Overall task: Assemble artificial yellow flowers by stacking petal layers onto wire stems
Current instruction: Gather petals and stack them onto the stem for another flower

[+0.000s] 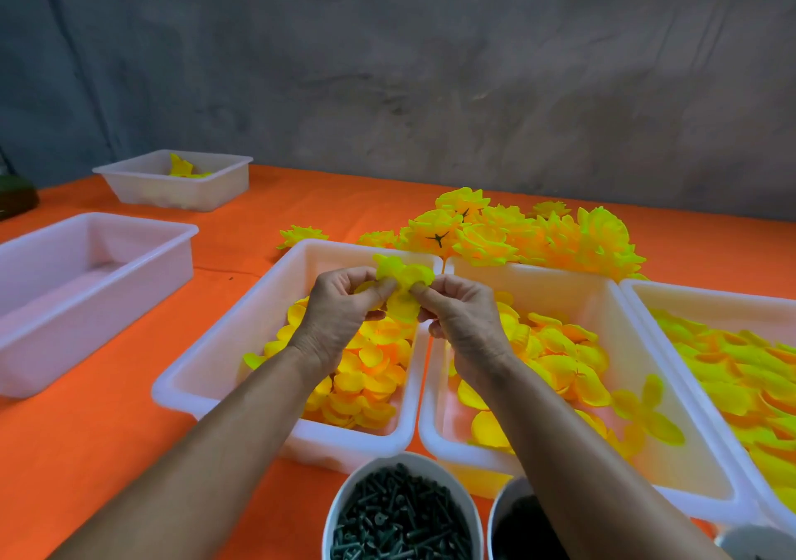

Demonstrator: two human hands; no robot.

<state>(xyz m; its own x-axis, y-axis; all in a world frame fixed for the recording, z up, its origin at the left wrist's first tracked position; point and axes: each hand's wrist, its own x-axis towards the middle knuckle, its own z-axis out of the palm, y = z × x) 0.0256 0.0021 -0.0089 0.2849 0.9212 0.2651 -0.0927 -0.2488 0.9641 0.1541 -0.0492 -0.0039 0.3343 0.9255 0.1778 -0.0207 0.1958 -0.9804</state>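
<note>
White trays hold yellow petals; bowl holds dark stems.

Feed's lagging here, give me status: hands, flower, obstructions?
Left hand and right hand both pinching petal stack. Held above petal tray. Nothing in the way.

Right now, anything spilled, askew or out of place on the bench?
Nothing serious. One petal hangs over the left rim of the tray under the hands, and one finished flower lies apart from the main flower pile. Both hands, left and right, pinch a petal layer above that tray.
</note>
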